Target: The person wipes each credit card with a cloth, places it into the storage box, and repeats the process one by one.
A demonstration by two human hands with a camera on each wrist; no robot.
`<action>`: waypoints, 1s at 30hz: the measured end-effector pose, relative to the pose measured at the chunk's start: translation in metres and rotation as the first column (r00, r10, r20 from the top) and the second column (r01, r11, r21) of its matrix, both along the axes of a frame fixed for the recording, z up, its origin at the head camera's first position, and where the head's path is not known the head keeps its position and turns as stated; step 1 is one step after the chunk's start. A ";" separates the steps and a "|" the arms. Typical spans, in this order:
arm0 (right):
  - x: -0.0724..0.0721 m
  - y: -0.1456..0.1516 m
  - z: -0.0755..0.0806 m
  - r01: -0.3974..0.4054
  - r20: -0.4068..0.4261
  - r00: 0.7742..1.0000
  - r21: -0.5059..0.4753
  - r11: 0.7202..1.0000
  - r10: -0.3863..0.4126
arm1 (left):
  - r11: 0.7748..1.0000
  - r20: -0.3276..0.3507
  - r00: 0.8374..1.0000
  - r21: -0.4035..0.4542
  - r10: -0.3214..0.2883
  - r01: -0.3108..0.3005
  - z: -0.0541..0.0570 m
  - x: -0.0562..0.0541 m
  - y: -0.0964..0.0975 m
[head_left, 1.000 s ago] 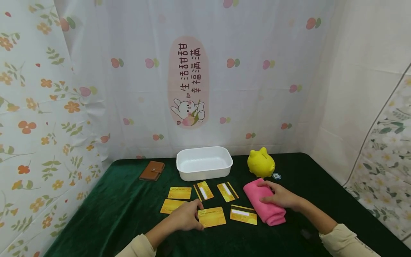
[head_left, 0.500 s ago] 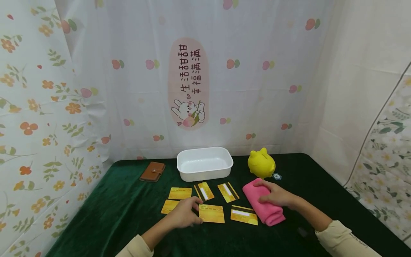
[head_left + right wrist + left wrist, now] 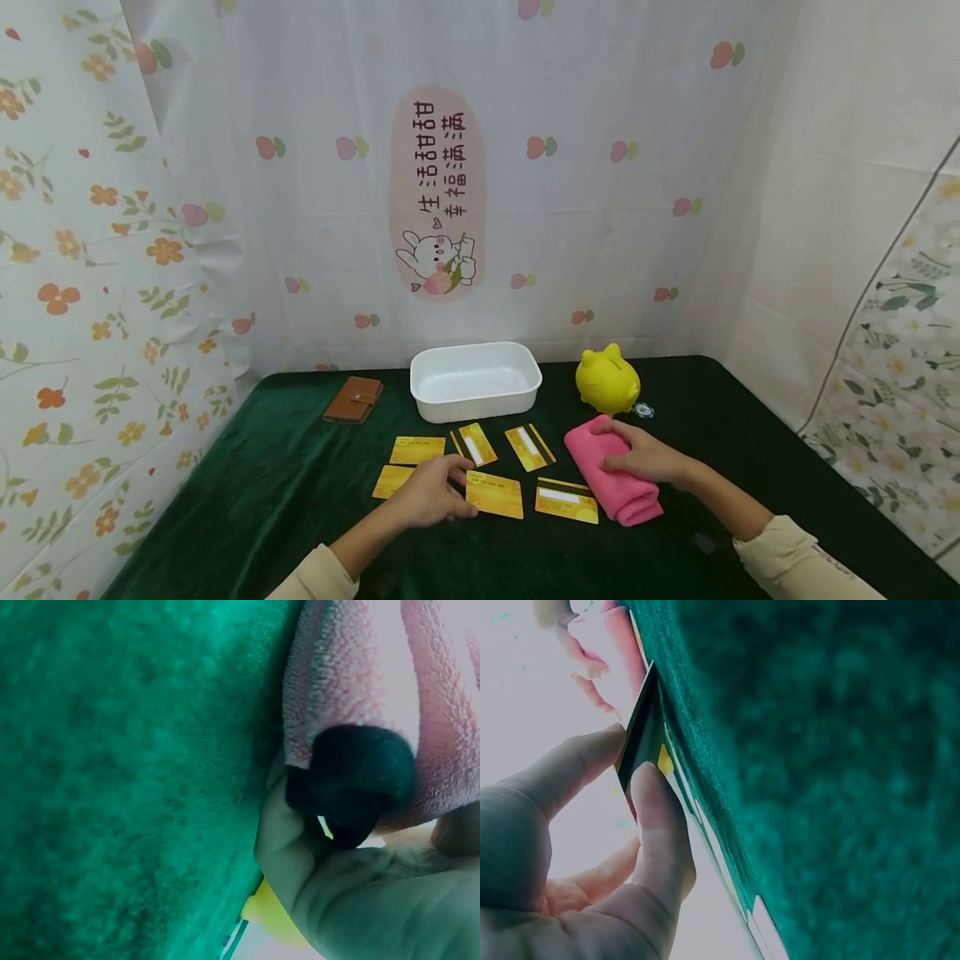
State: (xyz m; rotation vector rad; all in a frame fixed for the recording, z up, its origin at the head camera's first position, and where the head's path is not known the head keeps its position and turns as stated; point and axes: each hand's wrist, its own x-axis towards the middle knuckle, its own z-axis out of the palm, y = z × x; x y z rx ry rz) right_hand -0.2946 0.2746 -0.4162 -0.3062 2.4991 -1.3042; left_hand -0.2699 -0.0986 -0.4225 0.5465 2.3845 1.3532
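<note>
In the head view my left hand [image 3: 431, 493] pinches the left edge of a gold bank card [image 3: 495, 495], its front facing up. The left wrist view shows this card [image 3: 639, 735] edge-on between thumb and finger, tilted up from the green cloth. My right hand [image 3: 647, 457] grips a rolled pink towel [image 3: 588, 443]; in the right wrist view, fingers curl at the plush towel [image 3: 360, 667], with a dark rounded piece in front of it. Around the held card lie other gold cards: one with a stripe [image 3: 566, 502] to its right, another [image 3: 392, 481] partly behind my left hand.
A white rectangular basin [image 3: 476, 408] stands at the back middle. Left of it lies a brown wallet [image 3: 354, 400]; to the right sit a yellow piggy bank [image 3: 607, 382] and a poker chip [image 3: 643, 410]. More cards, including a gold one [image 3: 417, 450], lie before the basin.
The card in my left hand has turned clockwise and moved slightly away from me, with the hand following. My right hand stays on the towel.
</note>
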 end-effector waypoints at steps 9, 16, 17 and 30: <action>0.001 -0.007 -0.003 0.071 -0.063 0.996 0.033 0.997 -0.069 | 0.999 0.004 1.000 0.037 -0.022 0.022 0.002 0.003 0.000; 0.000 -0.009 -0.006 0.090 -0.106 0.991 0.039 0.995 -0.086 | 0.999 0.010 0.999 0.037 -0.033 0.032 0.001 0.003 -0.001; 0.000 -0.009 -0.006 0.092 -0.113 0.990 0.042 0.995 -0.086 | 0.999 0.012 0.999 0.038 -0.036 0.035 0.001 0.003 0.000; 0.002 -0.007 -0.006 0.104 -0.142 0.985 0.025 0.994 -0.100 | 0.993 -0.003 1.000 0.117 -0.004 0.004 0.002 0.004 0.000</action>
